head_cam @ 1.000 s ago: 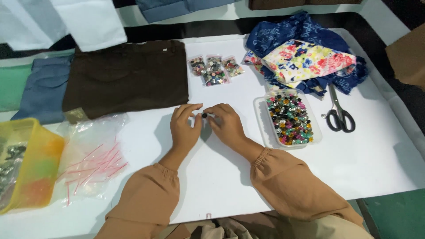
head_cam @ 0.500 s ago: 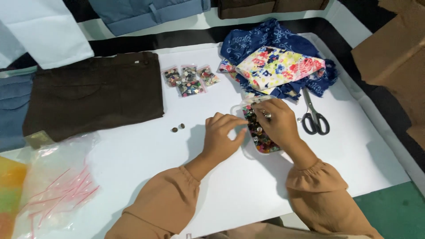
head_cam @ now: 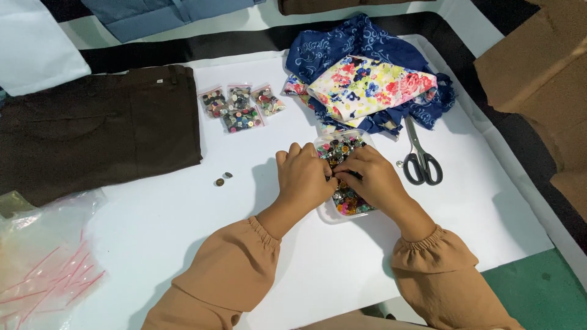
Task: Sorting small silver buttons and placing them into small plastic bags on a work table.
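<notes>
Both hands are over the tray (head_cam: 330, 215) of buttons (head_cam: 350, 201), a clear plastic tub sitting on the white table (head_cam: 183, 238). The left hand (head_cam: 304, 177) lies curled across the tray's near-left edge, fingers bent down among the buttons, and the right hand (head_cam: 374, 178) comes in from the other side, fingertips meeting the left's right over the middle of the tub. So the hands are together, touching or very nearly so, pinching at something tiny (too small to make out what, or whether either hand really grips it). Coloured buttons show beyond the knuckles and again just below the palms.

Just right of the right hand lie scissors (head_cam: 419, 160), black handles toward the person, blades pointing away. Beyond both hands sits a heap of blue cloth (head_cam: 342, 52) with a floral piece (head_cam: 370, 85) folded on top, touching the tray's far end. Left of the left hand, two loose buttons (head_cam: 223, 179) rest on the table, close to each other. Further out on that side are three small bags (head_cam: 239, 107) of buttons, and past those folded brown trousers (head_cam: 92, 131). Near the left sleeve, at the edge, lies a clear bag (head_cam: 43, 269) with pink strips.
</notes>
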